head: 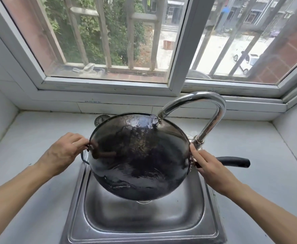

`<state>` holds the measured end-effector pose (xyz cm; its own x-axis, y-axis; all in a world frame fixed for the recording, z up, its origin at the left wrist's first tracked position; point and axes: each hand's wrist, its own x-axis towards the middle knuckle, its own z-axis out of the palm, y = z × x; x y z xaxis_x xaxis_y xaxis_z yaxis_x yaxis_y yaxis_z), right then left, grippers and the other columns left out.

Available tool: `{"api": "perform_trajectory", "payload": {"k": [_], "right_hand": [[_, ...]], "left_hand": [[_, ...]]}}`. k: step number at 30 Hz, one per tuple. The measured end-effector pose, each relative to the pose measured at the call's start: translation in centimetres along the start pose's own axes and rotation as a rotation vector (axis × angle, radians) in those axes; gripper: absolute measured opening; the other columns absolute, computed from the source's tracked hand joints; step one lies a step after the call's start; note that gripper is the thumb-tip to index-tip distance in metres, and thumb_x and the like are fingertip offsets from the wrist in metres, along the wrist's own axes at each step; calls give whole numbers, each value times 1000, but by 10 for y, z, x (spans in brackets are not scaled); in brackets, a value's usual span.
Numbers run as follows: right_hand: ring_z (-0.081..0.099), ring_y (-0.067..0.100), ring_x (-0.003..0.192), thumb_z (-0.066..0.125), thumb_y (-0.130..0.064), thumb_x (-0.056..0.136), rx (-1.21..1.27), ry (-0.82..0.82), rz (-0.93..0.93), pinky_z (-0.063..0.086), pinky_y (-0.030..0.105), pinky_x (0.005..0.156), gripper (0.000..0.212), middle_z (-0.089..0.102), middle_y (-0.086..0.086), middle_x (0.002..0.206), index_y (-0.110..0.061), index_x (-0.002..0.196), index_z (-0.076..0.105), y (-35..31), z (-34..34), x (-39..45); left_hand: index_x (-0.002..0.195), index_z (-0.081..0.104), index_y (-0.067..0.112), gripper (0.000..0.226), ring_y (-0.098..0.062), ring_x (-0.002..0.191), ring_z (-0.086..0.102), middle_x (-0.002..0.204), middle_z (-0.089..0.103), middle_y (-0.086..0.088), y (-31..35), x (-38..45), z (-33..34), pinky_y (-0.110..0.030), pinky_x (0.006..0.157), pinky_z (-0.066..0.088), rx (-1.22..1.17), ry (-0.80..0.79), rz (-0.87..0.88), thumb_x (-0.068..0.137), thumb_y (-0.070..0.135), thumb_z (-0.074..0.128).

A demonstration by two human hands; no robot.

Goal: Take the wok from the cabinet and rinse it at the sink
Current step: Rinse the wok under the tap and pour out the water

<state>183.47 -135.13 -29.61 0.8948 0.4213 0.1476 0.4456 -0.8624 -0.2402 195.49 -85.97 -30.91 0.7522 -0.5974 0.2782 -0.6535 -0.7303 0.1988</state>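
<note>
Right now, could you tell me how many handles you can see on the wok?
2: a small loop handle at the wok's left rim, by the left hand, and a long black handle extending right, past the right hand.

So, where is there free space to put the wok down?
The grey counter left of the sink is bare, and so is the counter right of it, beyond the wok handle. It is crowded near the tap, which reaches over the rim held by the left hand and right hand.
</note>
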Motion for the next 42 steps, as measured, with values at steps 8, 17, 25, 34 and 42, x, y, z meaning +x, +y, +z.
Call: {"api": "perform_trajectory", "payload": {"k": [8,17,25,34,42], "right_hand": [[53,23,81,78,9,70,63,6,143,53,38,74,111,50,5,106,-17,155,11,13,-7,-44],[44,10,78,76,8,74,127,1,286,38,17,81,104,38,-10,108,-16,155,15,26,-10,-90],[46,12,78,75,8,75,144,19,331,37,15,82,101,36,-12,107,-14,155,16,23,-7,-100],[51,17,80,78,9,70,96,32,303,39,17,81,102,44,-6,107,-10,153,22,20,-8,-96],[55,27,97,49,-13,95,-57,135,77,45,32,88,61,58,14,114,-6,151,25,10,-9,-77]], "left_hand": [[104,65,14,45,-27,78,55,92,62,-2,28,43,3,-35,72,45,-7,-20,87,104,42,31],[106,62,18,26,-27,76,52,92,60,-3,55,83,17,-37,69,47,34,-25,235,101,33,41],[106,60,20,27,-28,76,52,90,59,-3,59,100,12,-42,70,49,47,-25,263,103,36,38],[104,62,19,27,-26,73,50,90,60,-1,53,85,12,-41,64,48,83,-41,263,103,34,40],[94,61,9,30,-26,80,53,89,60,-2,44,28,-1,-32,77,42,32,8,200,99,33,43]]}}
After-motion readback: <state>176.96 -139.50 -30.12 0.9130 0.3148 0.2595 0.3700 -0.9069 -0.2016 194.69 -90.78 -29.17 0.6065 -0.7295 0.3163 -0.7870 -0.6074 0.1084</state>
